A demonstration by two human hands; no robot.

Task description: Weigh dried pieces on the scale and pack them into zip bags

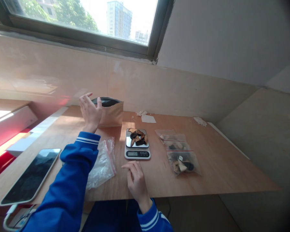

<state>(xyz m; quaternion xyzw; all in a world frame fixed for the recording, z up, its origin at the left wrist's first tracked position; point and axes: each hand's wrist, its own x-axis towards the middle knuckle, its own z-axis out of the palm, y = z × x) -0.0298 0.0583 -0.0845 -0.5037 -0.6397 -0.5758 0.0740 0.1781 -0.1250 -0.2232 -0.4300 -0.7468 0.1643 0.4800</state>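
Observation:
My left hand is raised at the left edge of an upright brown paper bag, whose dark-lined mouth gapes. Its fingers are apart and nothing shows in them; whether it touches the bag I cannot tell. Several dried brown and black pieces lie on the steel plate of a small white digital scale. My right hand rests just in front of the scale, index finger stretched out, holding nothing visible. Beneath my left forearm lie clear zip bags with red seals.
Filled zip bags holding dark and pale pieces overlap right of the scale. A large phone with a cable lies at the left. White paper and crumpled tissue lie near the wall. The table's front edge is close to me.

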